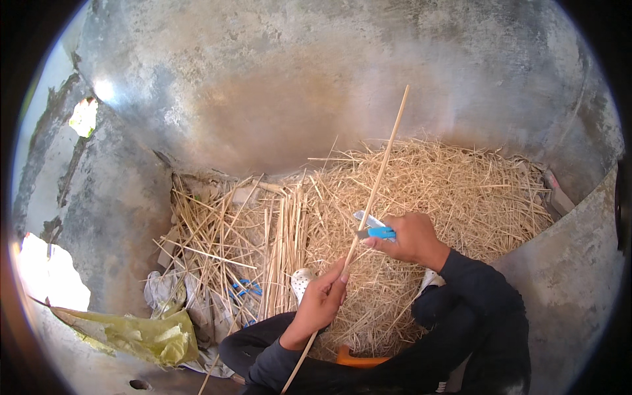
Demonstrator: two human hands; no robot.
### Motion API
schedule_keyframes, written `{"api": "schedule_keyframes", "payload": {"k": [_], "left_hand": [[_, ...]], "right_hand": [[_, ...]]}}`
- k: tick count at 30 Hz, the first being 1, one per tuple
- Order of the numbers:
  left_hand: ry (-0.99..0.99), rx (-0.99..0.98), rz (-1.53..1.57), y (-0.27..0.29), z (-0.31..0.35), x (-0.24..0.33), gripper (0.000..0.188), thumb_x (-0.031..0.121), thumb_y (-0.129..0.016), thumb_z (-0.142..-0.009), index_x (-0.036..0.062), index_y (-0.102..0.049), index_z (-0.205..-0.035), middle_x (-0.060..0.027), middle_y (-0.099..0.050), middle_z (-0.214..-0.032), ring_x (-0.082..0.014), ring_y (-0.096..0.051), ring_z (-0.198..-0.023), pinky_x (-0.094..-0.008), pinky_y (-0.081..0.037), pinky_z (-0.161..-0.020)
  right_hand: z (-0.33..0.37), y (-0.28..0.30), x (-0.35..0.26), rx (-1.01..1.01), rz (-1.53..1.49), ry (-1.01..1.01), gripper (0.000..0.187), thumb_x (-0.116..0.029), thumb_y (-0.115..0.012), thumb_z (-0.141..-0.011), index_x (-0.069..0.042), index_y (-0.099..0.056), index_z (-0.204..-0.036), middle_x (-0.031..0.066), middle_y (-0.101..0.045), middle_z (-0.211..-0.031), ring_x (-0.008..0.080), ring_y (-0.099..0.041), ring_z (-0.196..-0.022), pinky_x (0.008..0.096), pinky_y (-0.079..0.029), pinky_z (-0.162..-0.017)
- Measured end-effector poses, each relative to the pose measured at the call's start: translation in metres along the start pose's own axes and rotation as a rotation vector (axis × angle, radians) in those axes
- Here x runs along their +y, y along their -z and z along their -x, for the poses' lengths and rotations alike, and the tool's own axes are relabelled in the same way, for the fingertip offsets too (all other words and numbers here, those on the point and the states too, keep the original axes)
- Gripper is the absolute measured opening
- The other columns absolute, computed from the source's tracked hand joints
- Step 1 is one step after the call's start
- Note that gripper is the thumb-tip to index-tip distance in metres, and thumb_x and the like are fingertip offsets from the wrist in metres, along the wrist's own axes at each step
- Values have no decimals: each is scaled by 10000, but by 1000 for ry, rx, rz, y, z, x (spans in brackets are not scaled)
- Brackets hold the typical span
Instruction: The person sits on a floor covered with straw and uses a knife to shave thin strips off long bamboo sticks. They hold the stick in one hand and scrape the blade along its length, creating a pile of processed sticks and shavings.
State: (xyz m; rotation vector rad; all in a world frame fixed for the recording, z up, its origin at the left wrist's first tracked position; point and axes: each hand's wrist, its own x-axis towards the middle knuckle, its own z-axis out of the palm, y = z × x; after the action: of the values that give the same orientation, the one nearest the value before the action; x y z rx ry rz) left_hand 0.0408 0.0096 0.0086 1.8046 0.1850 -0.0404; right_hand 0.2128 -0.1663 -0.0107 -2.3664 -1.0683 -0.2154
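A long, thin wooden stick [390,146] slants up and away across the middle of the view. My left hand [318,304] is closed around its lower part, and the near end passes below the hand toward the lower edge. In my closed right hand [415,238] is a blue-handled knife [380,232]. Its grey blade lies against the stick, a little above my left hand. A pale, whitish flat piece shows just beyond the blade; what it is, I cannot make out. Part of the knife's handle is hidden by my fingers.
Straw-like shavings [454,184] are heaped below the far concrete wall [276,85]. Loose sticks [210,224] lie scattered at left, beside a straighter row of sticks [284,243]. A yellow-green sack [145,336] lies lower left. Something orange [359,359] shows between my legs.
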Motion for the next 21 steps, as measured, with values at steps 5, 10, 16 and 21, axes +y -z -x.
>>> {"api": "schedule_keyframes", "payload": {"k": [5,10,16,21], "left_hand": [[-159,101,-233,-9,19,9,367,89,-496,-970,-65,-469,-1302,-145,-598,-751,-111,-546,-676,-265,-458,-627],[-197,172,-289,-9,37,1,332,56,-535,-931,-73,-523,-1236,-245,-569,-707,-159,-583,-578,-290,-462,-567],[-244,223,-504,-4,41,10,364,14,-578,-862,-43,-551,-1221,-214,-551,-609,-338,-594,-532,-355,-442,-485],[-201,203,-572,-1,50,15,398,17,-595,-841,-20,-549,-1235,-198,-545,-591,-347,-579,-509,-387,-436,-467]], "right_hand": [[-15,4,17,91,68,-47,712,-741,-497,-791,-76,-547,-541,86,-488,-434,256,-515,-370,386,-408,-399],[-4,0,-11,74,36,89,735,-767,-511,-757,-64,-593,-558,87,-494,-429,260,-534,-382,373,-428,-413],[-14,-5,-14,167,104,241,738,-799,-505,-729,-95,-554,-515,53,-487,-419,234,-517,-365,345,-416,-400],[-44,7,28,243,192,-51,755,-814,-461,-744,-109,-500,-476,46,-460,-400,221,-494,-347,345,-380,-372]]}}
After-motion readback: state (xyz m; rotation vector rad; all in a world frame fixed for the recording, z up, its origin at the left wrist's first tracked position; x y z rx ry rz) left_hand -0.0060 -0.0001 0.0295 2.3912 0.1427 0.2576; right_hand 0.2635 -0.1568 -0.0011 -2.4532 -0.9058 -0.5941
